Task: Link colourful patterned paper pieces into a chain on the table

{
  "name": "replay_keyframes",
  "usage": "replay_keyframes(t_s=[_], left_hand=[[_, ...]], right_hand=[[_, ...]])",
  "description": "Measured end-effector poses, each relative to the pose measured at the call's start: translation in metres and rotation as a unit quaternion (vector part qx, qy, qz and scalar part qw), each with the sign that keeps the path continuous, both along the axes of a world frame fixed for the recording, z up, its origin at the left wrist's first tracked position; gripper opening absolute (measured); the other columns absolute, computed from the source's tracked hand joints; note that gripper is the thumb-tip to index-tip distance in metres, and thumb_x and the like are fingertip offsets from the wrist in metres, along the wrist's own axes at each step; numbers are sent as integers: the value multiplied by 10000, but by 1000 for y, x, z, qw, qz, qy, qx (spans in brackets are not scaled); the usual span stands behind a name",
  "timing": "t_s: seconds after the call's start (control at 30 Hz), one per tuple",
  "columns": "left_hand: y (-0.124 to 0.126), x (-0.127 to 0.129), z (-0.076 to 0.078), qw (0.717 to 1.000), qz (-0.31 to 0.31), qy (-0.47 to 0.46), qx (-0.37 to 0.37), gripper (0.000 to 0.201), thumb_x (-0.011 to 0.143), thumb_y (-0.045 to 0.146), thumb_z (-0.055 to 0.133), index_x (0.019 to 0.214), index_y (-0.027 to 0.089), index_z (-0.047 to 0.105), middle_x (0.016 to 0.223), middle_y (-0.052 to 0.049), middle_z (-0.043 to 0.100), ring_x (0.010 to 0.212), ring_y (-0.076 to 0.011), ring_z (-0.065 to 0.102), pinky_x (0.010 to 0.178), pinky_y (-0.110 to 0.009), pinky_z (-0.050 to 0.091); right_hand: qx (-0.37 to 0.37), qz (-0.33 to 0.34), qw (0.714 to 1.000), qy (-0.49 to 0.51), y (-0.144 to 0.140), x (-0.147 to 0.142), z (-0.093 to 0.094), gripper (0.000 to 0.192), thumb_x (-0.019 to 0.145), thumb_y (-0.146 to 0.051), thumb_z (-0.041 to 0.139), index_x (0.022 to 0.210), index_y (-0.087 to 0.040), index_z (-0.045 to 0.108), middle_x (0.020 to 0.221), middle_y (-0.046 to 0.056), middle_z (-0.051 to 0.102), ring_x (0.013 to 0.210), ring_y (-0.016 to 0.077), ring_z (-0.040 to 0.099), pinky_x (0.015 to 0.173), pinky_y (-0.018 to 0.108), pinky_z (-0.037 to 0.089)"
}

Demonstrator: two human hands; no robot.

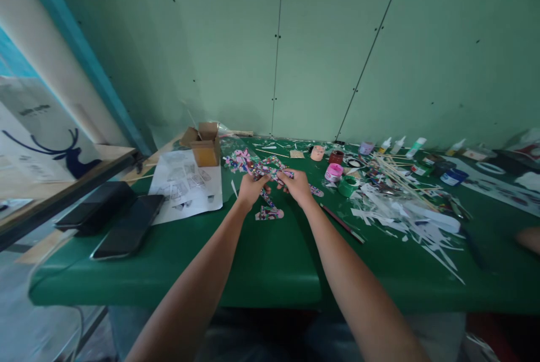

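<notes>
- Left hand (252,186) and right hand (296,184) are both pinched shut on one patterned paper cut-out (270,171), held just above the green table (261,260) toward its back edge, middle of the span.
- It looks thin and floppy; pulling the hands apart could well tear it between the grips.
- A loose patterned piece (269,214) lies just below the hands; a dropped wrist might sweep or crease it.
- The thin brush (342,224) sits close by the right forearm, likely to get nudged toward the front edge.
- Open paint pots (341,178) stand near the right hand; a stray sweep could tip one onto the white paper scraps (405,221).
</notes>
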State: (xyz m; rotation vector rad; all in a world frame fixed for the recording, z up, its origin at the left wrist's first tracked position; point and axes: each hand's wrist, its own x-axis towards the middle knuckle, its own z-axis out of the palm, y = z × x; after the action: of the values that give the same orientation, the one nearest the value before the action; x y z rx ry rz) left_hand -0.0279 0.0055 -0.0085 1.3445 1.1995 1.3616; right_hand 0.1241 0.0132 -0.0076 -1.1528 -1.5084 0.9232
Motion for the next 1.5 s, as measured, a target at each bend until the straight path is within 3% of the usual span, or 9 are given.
replay_keyframes(t_s=[0.3,0.8,0.9,1.0,1.07,1.2,1.3,1.4,1.5], left_hand=[[5,0,-6,1000,0,-4,-3,198,675,333,682,663,145,623,493,-8,600,450,-152,580,486,-255,472],[4,1,-6,1000,11,-11,-6,157,639,288,690,619,150,619,499,-10,599,448,-151,573,493,-260,452],[5,-1,-4,998,61,-13,-20,176,636,295,685,581,145,612,467,-14,587,448,-153,571,504,-259,450],[9,-7,-1,989,135,-55,-13,173,614,285,698,582,143,604,445,8,564,435,-142,561,518,-256,453],[14,-12,0,981,170,-93,4,164,603,273,700,596,143,601,440,31,540,420,-130,547,518,-252,453],[21,-20,0,966,215,-141,18,176,596,286,701,613,143,599,451,45,520,407,-115,531,498,-243,445],[21,-21,-2,964,217,-151,12,189,596,302,703,632,140,614,454,40,524,416,-120,542,498,-244,447],[20,-20,-3,967,203,-154,10,198,594,313,705,637,137,625,458,34,532,423,-124,548,500,-249,456],[20,-18,-4,968,194,-159,11,201,587,316,712,626,138,625,450,37,526,416,-121,537,491,-254,461]], right_hand=[[-26,-9,999,24,-3,-3,4,228,752,-412,614,766,-185,629,517,4,607,395,126,470,403,233,367],[-5,5,1000,-8,-2,-4,0,286,770,-458,589,805,-179,643,536,-1,615,402,133,482,413,239,370],[61,-65,994,-67,2,5,-2,324,836,-472,499,835,-188,654,606,12,643,447,140,516,457,241,377],[119,-207,965,-113,12,24,0,375,907,-422,376,825,-182,652,642,30,655,546,158,566,543,246,393],[123,-258,943,-172,20,35,2,314,899,-348,407,818,-180,660,708,46,681,630,174,591,591,253,396],[59,-169,918,-354,42,36,5,187,814,-182,524,830,-219,707,899,46,713,757,186,613,637,257,391],[27,-82,875,-476,56,24,6,182,785,-164,589,862,-240,735,992,61,704,919,231,591,727,288,392],[28,-29,835,-549,65,15,6,197,778,-164,617,902,-248,744,979,74,706,1034,276,533,811,325,369],[44,0,821,-569,68,12,4,195,795,-147,591,886,-218,748,903,86,711,1005,261,534,824,310,350]])
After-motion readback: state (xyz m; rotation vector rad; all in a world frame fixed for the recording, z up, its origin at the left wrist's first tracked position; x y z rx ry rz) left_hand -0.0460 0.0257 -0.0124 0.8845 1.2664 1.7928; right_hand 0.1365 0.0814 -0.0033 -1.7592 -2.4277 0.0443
